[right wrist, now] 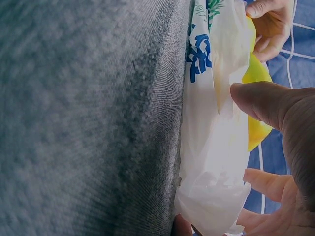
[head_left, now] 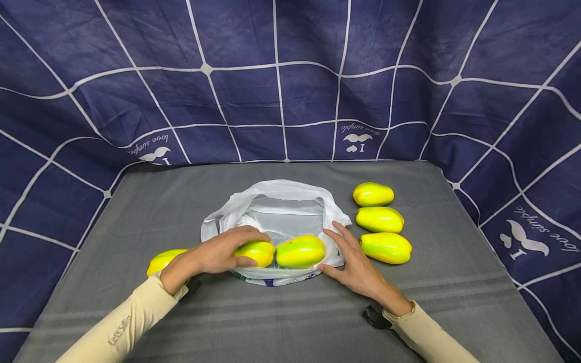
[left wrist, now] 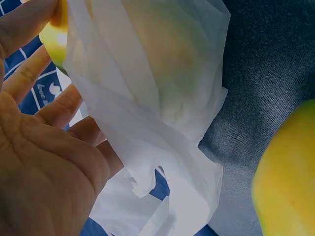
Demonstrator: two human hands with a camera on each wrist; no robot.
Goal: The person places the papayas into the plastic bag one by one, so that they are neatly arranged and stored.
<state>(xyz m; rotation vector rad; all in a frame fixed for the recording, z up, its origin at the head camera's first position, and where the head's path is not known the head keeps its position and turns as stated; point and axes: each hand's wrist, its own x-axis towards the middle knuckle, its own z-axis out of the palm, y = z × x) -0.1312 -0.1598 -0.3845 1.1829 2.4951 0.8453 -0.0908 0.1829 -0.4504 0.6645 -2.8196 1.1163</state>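
An open white plastic bag lies in the middle of a grey table. Two yellow-green fruits sit at its near rim. My left hand grips the left fruit from above, fingers curled over it. The other fruit lies just right of it. My right hand rests flat, with straight fingers on the bag's right edge. In the left wrist view my left hand holds fruit against the bag. In the right wrist view the thumb touches the bag.
Three more yellow-green fruits lie in a row right of the bag. Another fruit lies on the table behind my left wrist. A blue checked cloth walls in the table's back and sides.
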